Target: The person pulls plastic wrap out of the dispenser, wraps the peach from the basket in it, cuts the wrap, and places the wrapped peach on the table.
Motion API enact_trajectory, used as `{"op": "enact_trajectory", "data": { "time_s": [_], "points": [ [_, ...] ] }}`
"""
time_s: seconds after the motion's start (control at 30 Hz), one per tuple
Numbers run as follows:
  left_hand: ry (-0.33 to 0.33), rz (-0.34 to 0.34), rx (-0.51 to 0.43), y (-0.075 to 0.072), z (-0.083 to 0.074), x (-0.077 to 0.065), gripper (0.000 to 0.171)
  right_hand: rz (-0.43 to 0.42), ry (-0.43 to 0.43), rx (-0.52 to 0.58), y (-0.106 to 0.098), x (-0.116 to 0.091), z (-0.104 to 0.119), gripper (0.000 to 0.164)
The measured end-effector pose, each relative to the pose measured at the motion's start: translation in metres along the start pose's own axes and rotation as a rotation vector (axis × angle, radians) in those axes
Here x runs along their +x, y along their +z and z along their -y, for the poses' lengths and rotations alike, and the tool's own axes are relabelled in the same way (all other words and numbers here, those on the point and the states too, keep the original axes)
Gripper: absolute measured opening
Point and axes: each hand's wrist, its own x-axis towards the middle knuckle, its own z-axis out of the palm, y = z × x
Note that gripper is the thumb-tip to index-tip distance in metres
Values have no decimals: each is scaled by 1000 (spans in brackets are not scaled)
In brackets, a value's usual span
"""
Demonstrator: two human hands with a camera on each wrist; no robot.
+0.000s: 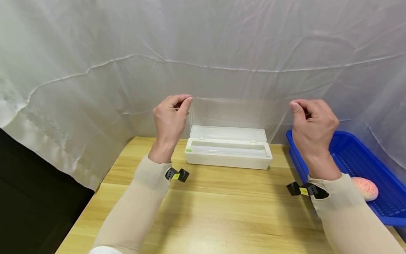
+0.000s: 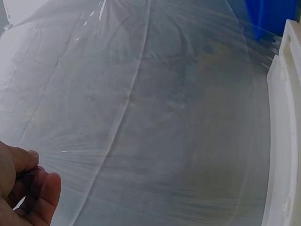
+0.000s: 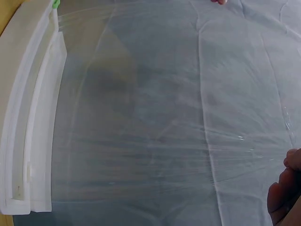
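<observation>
A clear sheet of plastic wrap (image 1: 234,111) stretches upright between both hands, rising out of a white dispenser box (image 1: 228,158). My left hand (image 1: 172,114) pinches its upper left corner between thumb and fingers. At the upper right corner my right hand (image 1: 314,121) pinches the film the same way. The box's lid (image 1: 228,133) stands open toward the back, and a roll (image 1: 228,150) shows inside. In the left wrist view, creases fan out from the left hand (image 2: 33,186). The right wrist view shows similar creases at the right hand (image 3: 287,183).
A blue plastic basket (image 1: 345,141) stands on the right of the wooden table (image 1: 222,211), partly behind the right arm. A round pinkish fruit-like object (image 1: 366,188) lies in it. A grey-white curtain (image 1: 222,42) hangs behind the table.
</observation>
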Motion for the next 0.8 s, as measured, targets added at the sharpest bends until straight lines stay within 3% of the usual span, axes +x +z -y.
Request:
{"op": "enact_trajectory", "data": {
  "time_s": [0.5, 0.63, 0.8],
  "points": [
    [63, 21, -63, -37, -17, -41, 11, -84, -35, 82, -30, -31, 25, 20],
    [119, 65, -65, -50, -17, -56, 9, -79, -46, 122, -41, -42, 32, 20],
    [197, 174, -49, -68, -13, -77, 8, -19, -58, 244, -58, -58, 34, 17]
  ]
}}
